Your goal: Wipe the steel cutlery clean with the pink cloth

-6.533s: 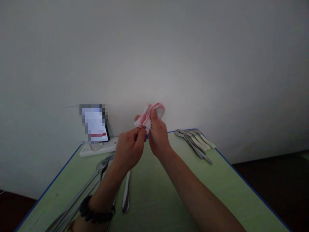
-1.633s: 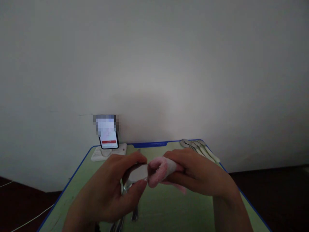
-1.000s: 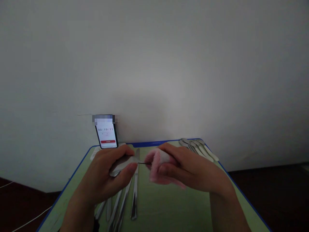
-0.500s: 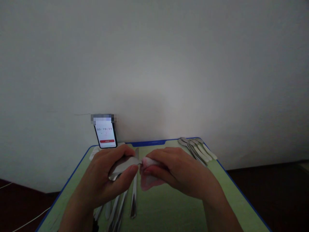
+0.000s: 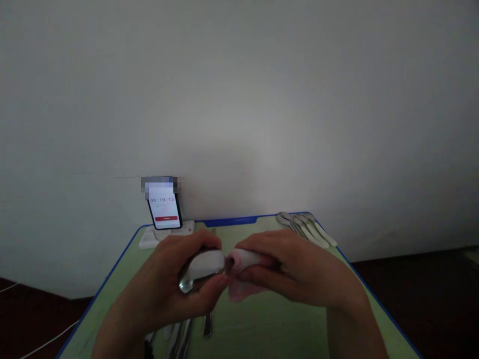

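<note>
My left hand (image 5: pixel 175 284) is closed around a piece of cutlery (image 5: pixel 204 264), whose broad, pale handle with a shiny rounded end shows between thumb and fingers. Its other end runs to the right into a pink and white cloth (image 5: pixel 249 259), so its kind is hidden. My right hand (image 5: pixel 299 269) pinches that folded cloth, with a loose corner hanging below the fingers. Both hands are held over the table, nearly touching. Below my left hand lie several metal cutlery handles (image 5: pixel 183 339), partly covered by it.
The green table (image 5: pixel 269 324) has a blue rim and stands against a pale wall (image 5: pixel 239 99). A phone (image 5: pixel 164 204) showing a running timer leans at the back left, on a white stand (image 5: pixel 149 239). Several spoons and forks (image 5: pixel 307 229), some white-handled, lie at the back right corner.
Both hands have shifted slightly right and down with the cutlery and cloth. The handle has turned, showing its shiny rounded end more. More of the white stand shows.
</note>
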The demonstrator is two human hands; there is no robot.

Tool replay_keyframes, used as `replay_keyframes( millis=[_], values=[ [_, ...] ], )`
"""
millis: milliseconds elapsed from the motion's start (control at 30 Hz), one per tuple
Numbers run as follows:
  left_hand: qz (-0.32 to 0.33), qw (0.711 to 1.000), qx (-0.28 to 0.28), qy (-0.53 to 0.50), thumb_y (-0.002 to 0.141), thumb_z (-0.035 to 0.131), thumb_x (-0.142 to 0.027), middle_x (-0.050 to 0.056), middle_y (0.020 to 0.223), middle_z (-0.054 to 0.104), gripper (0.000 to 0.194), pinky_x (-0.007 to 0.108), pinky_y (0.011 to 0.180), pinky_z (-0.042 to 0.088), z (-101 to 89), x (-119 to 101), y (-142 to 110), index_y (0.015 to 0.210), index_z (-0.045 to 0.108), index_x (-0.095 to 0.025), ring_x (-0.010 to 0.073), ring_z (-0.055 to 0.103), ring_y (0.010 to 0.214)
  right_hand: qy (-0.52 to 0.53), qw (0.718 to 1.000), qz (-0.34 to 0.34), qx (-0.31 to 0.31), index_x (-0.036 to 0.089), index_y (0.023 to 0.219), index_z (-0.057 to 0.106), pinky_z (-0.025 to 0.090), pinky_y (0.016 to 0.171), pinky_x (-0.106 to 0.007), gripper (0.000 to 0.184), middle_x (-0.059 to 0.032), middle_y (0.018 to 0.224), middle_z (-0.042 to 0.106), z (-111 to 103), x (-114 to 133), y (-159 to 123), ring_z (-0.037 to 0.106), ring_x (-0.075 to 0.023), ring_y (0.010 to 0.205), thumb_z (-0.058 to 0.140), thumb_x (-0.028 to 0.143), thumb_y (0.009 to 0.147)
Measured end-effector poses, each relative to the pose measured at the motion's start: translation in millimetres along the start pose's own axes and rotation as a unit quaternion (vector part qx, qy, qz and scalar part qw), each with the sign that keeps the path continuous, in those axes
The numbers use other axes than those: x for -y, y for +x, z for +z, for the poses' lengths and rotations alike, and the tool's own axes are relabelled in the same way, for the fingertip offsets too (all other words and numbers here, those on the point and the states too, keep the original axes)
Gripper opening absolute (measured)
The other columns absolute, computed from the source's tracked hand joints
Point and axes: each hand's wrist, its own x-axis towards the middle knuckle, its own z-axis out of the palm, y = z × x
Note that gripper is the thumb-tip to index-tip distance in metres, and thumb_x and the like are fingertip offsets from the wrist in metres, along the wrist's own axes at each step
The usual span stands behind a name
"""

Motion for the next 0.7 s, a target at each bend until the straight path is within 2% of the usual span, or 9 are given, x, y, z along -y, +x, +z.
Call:
replay_keyframes(
  millis=[233,533,700],
  values=[
    [0.007,0.999,0.026,-0.017,0.072,0.058,-0.023,-0.004,0.069,0.068,0.008,0.017,0.053,0.045,-2.8,-2,-1,0.080,0.060,-0.023,0.0109,0.061,0.056,-0.006,1.000,-0.023,0.012,0.019,0.099,0.062,0.038,0.067,-0.023,0.025,-0.0034,0.085,0.066,2,5,4,0.058,-0.0138,0.076,0.045,0.035,0.091],
    [-0.005,0.998,0.056,-0.016,0.073,0.055,-0.023,-0.003,0.068,0.067,0.008,0.017,0.052,0.046,-3.9,-4,2,0.078,0.060,-0.021,0.0108,0.061,0.057,-0.023,1.000,-0.018,0.007,0.018,0.097,0.062,0.038,0.069,-0.023,0.023,-0.0039,0.087,0.067,2,9,2,0.059,-0.0138,0.077,0.046,0.034,0.091],
    [0.030,0.999,0.032,-0.006,0.071,0.054,-0.021,-0.005,0.071,0.068,0.010,0.016,0.055,0.046,-4.1,-4,1,0.080,0.058,-0.022,0.0102,0.063,0.061,-0.023,1.000,-0.017,0.011,0.017,0.097,0.062,0.039,0.071,-0.024,0.027,-0.0053,0.088,0.067,2,15,0,0.059,-0.0144,0.078,0.043,0.035,0.092]
  ],
)
